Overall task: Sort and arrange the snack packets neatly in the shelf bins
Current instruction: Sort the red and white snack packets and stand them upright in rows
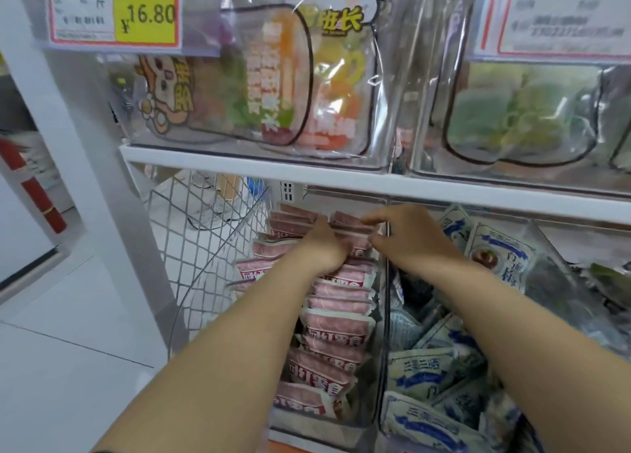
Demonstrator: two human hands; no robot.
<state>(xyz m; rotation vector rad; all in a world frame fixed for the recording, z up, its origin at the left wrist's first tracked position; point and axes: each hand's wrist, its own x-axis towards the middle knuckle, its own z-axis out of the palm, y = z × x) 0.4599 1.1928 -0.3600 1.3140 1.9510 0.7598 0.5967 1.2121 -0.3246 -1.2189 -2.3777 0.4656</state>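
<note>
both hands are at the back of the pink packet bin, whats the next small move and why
Probably square the rear pink packets up and press them into line with the row. The left hand and right hand are both on those back packets, and several beside the left hand lie askew, while the nearer ones overlap evenly in the clear bin.

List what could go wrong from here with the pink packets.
1. The pink packets stand in a tight, leaning row. Pushing at its back, where the left hand and right hand are, may topple it forward.
2. The right forearm reaches over the jumbled blue-white packets and might drag one out of place.
</note>
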